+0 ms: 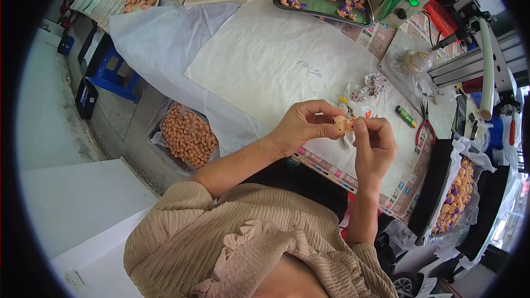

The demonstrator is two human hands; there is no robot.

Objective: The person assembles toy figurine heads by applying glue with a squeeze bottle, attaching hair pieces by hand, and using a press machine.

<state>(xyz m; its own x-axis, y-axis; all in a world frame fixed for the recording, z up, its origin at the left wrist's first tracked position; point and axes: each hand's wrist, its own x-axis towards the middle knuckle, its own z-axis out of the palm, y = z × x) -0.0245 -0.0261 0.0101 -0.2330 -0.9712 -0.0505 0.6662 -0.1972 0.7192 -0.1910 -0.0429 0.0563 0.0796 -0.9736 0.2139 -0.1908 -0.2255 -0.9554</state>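
My left hand pinches a small peach-coloured toy figure with dark dots on it, between thumb and fingers. From the other side, my right hand closes thumb and forefinger on the same figure, partly hiding it. Both hands are above the near part of the white sheet on the worktable. Just beyond the fingers lie a crumpled patterned cloth and a small yellow-tipped item. To the right are a green tube and red-handled pliers.
A dark tray of peach-and-purple pieces stands at the back. On the right is a machine with a metal arm and a control box with buttons. A bag of round peach pieces is at lower left; a lined bin stands right.
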